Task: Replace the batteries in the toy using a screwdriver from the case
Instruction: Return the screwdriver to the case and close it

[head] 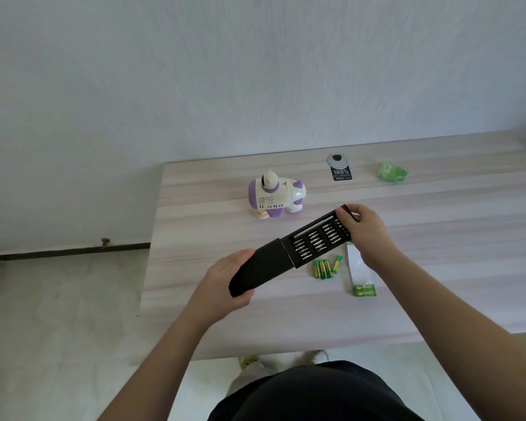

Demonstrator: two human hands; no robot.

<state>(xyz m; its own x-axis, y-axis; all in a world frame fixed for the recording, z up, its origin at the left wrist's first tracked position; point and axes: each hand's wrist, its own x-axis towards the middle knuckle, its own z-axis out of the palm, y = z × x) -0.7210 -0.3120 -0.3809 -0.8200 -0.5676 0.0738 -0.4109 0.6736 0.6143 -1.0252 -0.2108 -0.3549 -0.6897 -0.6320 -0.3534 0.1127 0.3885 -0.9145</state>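
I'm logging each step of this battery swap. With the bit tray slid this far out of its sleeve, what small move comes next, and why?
Probably set the case on the table and lift the driver handle from its tray: both hands are occupied, and the toy is unopened.

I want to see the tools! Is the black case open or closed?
Open. The tray is slid out of the black sleeve, showing rows of bits. The left hand holds the sleeve, the right hand the tray.

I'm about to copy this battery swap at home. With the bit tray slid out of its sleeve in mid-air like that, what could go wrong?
The tray is held tilted above the table, so bits might slip out and scatter. If the right hand pulls it fully free of the sleeve in the left hand, it could drop onto the loose batteries just below.
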